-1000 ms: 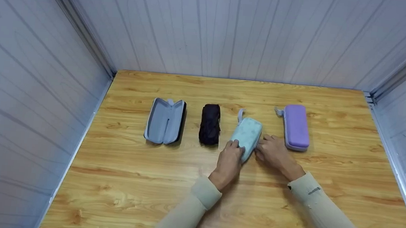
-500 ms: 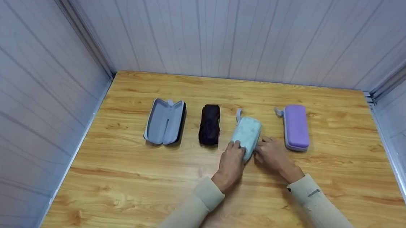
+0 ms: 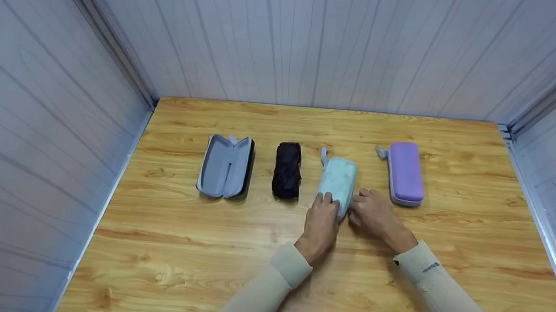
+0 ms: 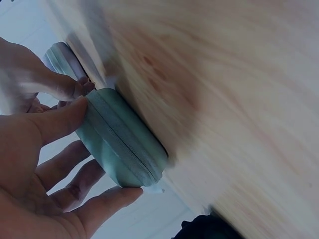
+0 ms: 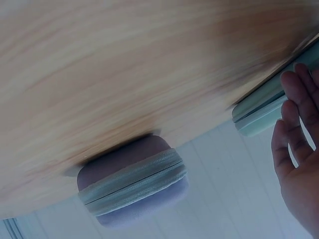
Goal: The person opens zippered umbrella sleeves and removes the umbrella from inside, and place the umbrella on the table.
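A mint-green zip case (image 3: 338,180) with a grey strap lies closed on the table in the head view. My left hand (image 3: 322,221) grips its near end, thumb and fingers spread around the end in the left wrist view. A zip seam runs around the mint case (image 4: 122,137). On the case's right side, my right hand (image 3: 372,213) has its thumb and forefinger pinched together at the seam, on what looks like the small zipper pull, mostly hidden by the fingers. In the right wrist view, the other fingers of the right hand (image 5: 301,134) extend along the case.
A closed purple zip case (image 3: 406,172) lies right of my right hand. To the left are a black folded fabric bundle (image 3: 287,170) and an opened case (image 3: 225,166) with grey lining. Pale panel walls (image 3: 287,42) enclose the wooden table (image 3: 190,268).
The mint case has turned slightly and shifted a little away from me. My left hand has moved slightly right with it, while the right hand has stayed nearly in place.
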Demonstrator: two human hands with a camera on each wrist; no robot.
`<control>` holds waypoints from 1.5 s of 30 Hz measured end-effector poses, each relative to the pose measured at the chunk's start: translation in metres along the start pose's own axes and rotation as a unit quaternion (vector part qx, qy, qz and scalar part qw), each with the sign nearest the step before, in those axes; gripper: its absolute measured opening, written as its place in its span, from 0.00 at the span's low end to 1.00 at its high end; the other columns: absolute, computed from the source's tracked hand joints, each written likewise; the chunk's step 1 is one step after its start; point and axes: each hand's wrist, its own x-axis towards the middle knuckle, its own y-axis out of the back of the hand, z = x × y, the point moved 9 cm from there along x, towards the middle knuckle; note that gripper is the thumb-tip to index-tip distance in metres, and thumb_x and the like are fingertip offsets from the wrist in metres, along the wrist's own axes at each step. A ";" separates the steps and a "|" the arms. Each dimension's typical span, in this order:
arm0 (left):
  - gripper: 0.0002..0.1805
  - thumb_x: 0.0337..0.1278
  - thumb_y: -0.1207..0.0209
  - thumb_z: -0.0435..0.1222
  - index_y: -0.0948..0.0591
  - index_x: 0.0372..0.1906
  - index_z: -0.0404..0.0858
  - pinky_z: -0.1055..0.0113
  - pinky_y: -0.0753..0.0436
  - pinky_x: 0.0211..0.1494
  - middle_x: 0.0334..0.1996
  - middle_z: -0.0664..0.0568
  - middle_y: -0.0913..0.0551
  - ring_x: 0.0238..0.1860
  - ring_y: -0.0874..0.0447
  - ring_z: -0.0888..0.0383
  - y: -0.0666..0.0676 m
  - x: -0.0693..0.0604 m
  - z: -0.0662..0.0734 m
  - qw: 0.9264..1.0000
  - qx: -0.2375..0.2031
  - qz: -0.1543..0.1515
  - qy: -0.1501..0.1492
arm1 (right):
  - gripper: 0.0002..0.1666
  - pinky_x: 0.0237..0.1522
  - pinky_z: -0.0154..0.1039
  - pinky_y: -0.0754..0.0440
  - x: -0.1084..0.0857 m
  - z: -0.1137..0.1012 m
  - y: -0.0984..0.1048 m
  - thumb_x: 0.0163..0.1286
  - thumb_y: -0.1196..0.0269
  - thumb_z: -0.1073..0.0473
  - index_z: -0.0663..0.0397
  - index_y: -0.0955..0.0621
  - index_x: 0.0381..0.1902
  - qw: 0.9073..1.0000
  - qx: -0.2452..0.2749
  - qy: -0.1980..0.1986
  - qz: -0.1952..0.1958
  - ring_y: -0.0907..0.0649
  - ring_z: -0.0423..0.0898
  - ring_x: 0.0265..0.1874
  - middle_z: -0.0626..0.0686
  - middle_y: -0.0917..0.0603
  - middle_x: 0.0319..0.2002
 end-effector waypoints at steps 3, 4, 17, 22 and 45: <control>0.09 0.62 0.26 0.39 0.10 0.43 0.41 0.63 0.11 0.40 0.44 0.49 0.17 0.47 0.17 0.51 0.000 0.000 0.002 1.000 0.001 0.005 0.001 | 0.04 0.31 0.51 0.23 -0.001 0.000 0.001 0.57 0.29 0.65 0.60 0.14 0.30 1.000 0.003 -0.001 0.005 0.21 0.55 0.28 0.54 0.15 0.26; 0.09 0.62 0.26 0.39 0.10 0.43 0.41 0.63 0.11 0.40 0.44 0.49 0.17 0.47 0.18 0.52 0.000 0.001 0.002 1.000 0.004 0.006 0.002 | 0.04 0.30 0.51 0.23 -0.001 0.000 0.001 0.57 0.29 0.65 0.60 0.13 0.30 1.000 0.002 -0.001 0.006 0.21 0.55 0.28 0.54 0.15 0.26; 0.07 0.63 0.29 0.35 0.10 0.45 0.41 0.66 0.11 0.39 0.44 0.49 0.16 0.48 0.16 0.51 0.002 0.003 0.007 0.998 0.050 -0.005 -0.027 | 0.05 0.30 0.49 0.25 -0.004 -0.002 0.002 0.56 0.27 0.65 0.59 0.15 0.26 1.000 0.007 -0.009 0.009 0.22 0.54 0.27 0.54 0.16 0.24; 0.08 0.68 0.33 0.32 0.09 0.47 0.43 0.68 0.12 0.38 0.46 0.49 0.16 0.48 0.16 0.52 0.001 0.004 0.006 0.998 0.055 -0.024 -0.034 | 0.06 0.30 0.49 0.26 -0.005 -0.002 0.002 0.56 0.27 0.65 0.57 0.15 0.25 1.000 0.008 -0.013 0.001 0.23 0.54 0.27 0.53 0.17 0.23; 0.05 0.62 0.28 0.35 0.10 0.41 0.42 0.66 0.13 0.36 0.41 0.50 0.16 0.44 0.18 0.53 -0.001 0.003 0.010 1.000 0.028 -0.010 -0.008 | 0.08 0.28 0.49 0.25 -0.010 -0.007 0.005 0.55 0.26 0.63 0.59 0.16 0.23 1.000 0.000 -0.012 0.009 0.22 0.54 0.26 0.53 0.17 0.23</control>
